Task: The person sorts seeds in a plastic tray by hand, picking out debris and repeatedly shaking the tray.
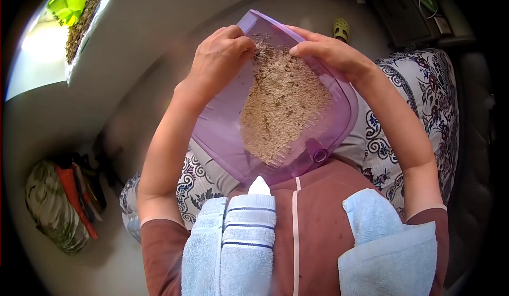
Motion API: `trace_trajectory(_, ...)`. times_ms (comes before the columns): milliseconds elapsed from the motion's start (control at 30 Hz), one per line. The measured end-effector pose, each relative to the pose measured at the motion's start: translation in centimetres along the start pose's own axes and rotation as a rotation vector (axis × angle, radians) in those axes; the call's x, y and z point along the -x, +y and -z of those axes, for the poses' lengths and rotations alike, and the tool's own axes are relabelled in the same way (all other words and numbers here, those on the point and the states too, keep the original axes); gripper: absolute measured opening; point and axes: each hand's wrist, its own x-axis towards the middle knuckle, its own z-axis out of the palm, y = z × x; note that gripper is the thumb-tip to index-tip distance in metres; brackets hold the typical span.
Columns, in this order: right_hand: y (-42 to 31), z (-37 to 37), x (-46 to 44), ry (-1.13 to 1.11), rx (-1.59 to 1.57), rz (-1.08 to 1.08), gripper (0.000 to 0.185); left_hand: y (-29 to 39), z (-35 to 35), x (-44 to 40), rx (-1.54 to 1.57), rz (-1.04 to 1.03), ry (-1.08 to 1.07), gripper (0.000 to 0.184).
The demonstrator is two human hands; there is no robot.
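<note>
A translucent purple plastic tub (222,121) rests tilted over my lap. Inside it spreads a heap of small pale grains (289,100), with dark brown bits scattered over them, thickest at the far end. My left hand (224,51) is at the tub's far left side, its fingers curled together beside the dark bits; whatever they pinch is hidden. Gripping the far right rim is my right hand (324,51), with the thumb inside over the grains and the other fingers outside.
Patterned fabric (419,89) covers the seat under me. Light blue towels (389,248) hang on my brown shirt. At upper left, a sill holds dark loose material (87,18) and a green bag (68,2). A green clog (341,29) lies on the floor.
</note>
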Motion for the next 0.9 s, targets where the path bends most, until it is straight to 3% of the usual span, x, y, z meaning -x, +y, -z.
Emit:
trace_trajectory(267, 0.3, 0.1, 0.5, -0.037, -0.027, -0.038, 0.063, 0.0, -1.0, -0.6, -0.257, -0.176, -0.188, 0.008)
trace_trajectory(367, 0.7, 0.2, 0.3, 0.017, -0.081, -0.013, 0.064, 0.0, -1.2, -0.3, -0.154, -0.194, -0.114, 0.009)
trace_trajectory(467, 0.7, 0.6, 0.2, 0.011, -0.087, -0.001, 0.065, -0.5, 0.3, 0.1, 0.205, 0.01, 0.037, 0.009)
trace_trajectory(500, 0.7, 0.6, 0.3, 0.018, -0.074, -0.01, 0.066, -1.6, 0.3, 0.3, 0.344, 0.206, 0.028, 0.009)
trace_trajectory(600, 0.7, 0.6, 0.3, 0.027, -0.05, -0.014, 0.066, -3.7, 1.8, 0.2, -0.181, 0.233, 0.259, 0.019)
trace_trajectory(700, 0.7, 0.3, 0.3, 0.019, -0.055, 0.009, 0.066, -1.7, 2.0, -0.1, -0.133, 0.06, 0.246, 0.022)
trace_trajectory(767, 0.6, 0.1, 0.4, 0.01, -0.05, 0.02, 0.066, -0.3, 0.7, -0.6, 0.154, 0.06, 0.072, 0.013)
trace_trajectory(900, 0.2, 0.5, 0.8, -0.023, -0.009, -0.014, 0.064, 1.7, -1.2, -1.4, 0.121, 0.028, 0.004, 0.016)
